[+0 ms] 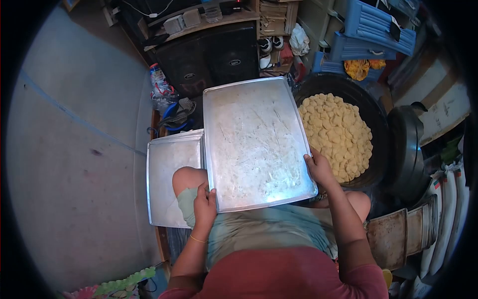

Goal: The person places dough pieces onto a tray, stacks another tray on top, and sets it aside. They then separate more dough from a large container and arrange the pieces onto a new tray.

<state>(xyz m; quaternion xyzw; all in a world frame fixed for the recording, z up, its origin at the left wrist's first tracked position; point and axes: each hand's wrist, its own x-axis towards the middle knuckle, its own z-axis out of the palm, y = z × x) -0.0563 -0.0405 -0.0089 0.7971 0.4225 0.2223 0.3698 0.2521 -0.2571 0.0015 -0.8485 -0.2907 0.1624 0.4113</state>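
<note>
A large metal tray (256, 144), scratched and with a low rim, lies tilted over my lap. My left hand (204, 205) grips its near left corner, thumb on the rim. On the right edge, my right hand (319, 167) holds the tray near its lower corner. Nothing lies on the tray. Beyond my right hand stands a wide black tub (379, 144) heaped with pale yellow dough pieces (336, 134). Left of my knee is a stack of similar metal trays (172, 179), partly hidden by the held tray and my leg.
A black speaker cabinet (211, 60) stands ahead, below a wooden shelf (219, 26). Blue plastic drawers (381, 30) are at the back right. Darker used trays (388, 239) lean at the lower right, beside white sacks (450, 214). A grey wall (79, 149) borders the left.
</note>
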